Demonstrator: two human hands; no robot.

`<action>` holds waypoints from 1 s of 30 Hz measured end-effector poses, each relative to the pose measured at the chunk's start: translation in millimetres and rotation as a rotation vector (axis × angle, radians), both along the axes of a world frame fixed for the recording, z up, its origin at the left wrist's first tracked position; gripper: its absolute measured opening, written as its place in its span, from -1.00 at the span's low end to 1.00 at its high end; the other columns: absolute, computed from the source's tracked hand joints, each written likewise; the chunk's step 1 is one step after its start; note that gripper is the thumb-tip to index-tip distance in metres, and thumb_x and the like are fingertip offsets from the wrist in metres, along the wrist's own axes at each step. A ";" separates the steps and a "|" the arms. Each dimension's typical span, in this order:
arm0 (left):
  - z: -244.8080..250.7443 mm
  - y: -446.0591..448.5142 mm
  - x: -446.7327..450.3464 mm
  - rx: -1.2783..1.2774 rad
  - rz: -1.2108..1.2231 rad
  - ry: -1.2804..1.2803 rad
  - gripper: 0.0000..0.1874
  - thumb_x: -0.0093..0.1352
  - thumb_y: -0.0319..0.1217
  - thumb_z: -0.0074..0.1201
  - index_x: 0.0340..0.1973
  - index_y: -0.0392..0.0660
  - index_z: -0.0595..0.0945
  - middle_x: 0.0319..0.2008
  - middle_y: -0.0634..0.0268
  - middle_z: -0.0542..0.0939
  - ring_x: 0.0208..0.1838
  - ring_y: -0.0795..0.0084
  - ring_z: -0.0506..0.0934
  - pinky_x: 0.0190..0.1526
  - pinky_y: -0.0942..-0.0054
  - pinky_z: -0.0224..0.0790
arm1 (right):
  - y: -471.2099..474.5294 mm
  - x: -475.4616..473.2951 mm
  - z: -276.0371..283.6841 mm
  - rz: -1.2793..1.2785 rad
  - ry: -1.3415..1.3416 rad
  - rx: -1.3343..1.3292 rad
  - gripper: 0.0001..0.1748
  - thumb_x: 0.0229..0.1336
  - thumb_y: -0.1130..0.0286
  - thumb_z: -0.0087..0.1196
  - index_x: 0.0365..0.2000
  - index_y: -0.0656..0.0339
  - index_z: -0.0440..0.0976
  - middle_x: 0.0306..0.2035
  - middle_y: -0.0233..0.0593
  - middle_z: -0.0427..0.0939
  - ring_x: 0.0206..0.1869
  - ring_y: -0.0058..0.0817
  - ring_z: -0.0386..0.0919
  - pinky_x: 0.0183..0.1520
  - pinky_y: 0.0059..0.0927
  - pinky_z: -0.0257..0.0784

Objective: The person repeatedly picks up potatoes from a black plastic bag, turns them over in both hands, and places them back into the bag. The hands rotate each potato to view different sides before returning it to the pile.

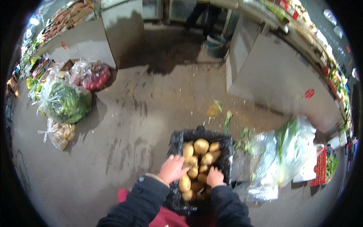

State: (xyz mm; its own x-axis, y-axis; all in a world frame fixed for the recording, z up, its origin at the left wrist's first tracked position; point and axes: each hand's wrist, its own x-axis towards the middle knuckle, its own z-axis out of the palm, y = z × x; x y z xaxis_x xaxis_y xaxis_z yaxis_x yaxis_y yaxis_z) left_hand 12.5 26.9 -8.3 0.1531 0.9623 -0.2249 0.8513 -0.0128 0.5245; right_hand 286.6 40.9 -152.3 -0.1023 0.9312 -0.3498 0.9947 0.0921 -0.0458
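A dark crate or box lined with a black plastic bag (227,176) stands on the floor close in front of me. Inside it lie several potatoes (201,146), pale yellow-brown. My left hand (172,169) rests on the potatoes at the left side, its fingers partly over them; whether it grips one is not clear. My right hand (215,177) is at the right side of the crate, its fingers curled among or against the potatoes. What those fingers hold is hidden.
Clear bags of leafy greens (66,99), yellowish produce (63,134) and red produce (95,78) stand left. Clear plastic with long greens (289,153) and a red crate (319,167) lie right. Leaf scraps (227,120) litter the floor. A bucket (215,45) stands ahead near a person's legs (210,17).
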 end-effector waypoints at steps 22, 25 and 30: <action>1.1 5.9 10.2 0.071 0.255 -0.437 -0.48 0.43 -0.10 0.32 0.13 -0.22 0.63 -0.02 0.03 0.72 -0.01 0.11 0.71 0.06 0.15 0.59 | 13.2 3.7 119.8 -0.037 1.146 -0.199 -0.15 0.04 0.48 0.39 0.39 0.24 0.38 0.24 -0.01 0.58 0.29 -0.23 0.56 0.37 -0.27 0.46; 4.2 6.4 18.6 -0.160 0.208 -0.862 -0.30 0.40 -0.21 0.44 0.34 -0.25 0.48 0.12 0.09 0.67 0.11 0.37 0.65 0.14 0.32 0.57 | 21.8 -1.7 134.9 -0.258 1.765 -0.403 -0.11 0.11 0.60 0.43 0.43 0.33 0.29 0.33 -0.12 0.50 0.38 -0.33 0.46 0.42 -0.27 0.43; 16.6 6.4 26.1 -0.126 0.073 -0.936 -0.27 0.39 -0.33 0.46 0.38 -0.23 0.42 0.16 0.16 0.60 0.18 0.41 0.59 0.17 0.34 0.57 | 16.5 -19.1 150.4 -0.302 1.864 -0.533 -0.12 0.19 0.59 0.42 0.47 0.31 0.25 0.38 -0.13 0.47 0.39 -0.34 0.47 0.46 -0.26 0.39</action>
State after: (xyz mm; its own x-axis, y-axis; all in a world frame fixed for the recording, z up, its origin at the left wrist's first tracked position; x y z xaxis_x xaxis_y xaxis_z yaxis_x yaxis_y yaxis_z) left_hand 38.6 33.3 8.3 0.2641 0.9536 -0.1442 0.0802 0.1273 0.9886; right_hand 267.6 57.4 -1.8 -0.4984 0.8398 -0.2155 -0.3409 -0.4183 -0.8419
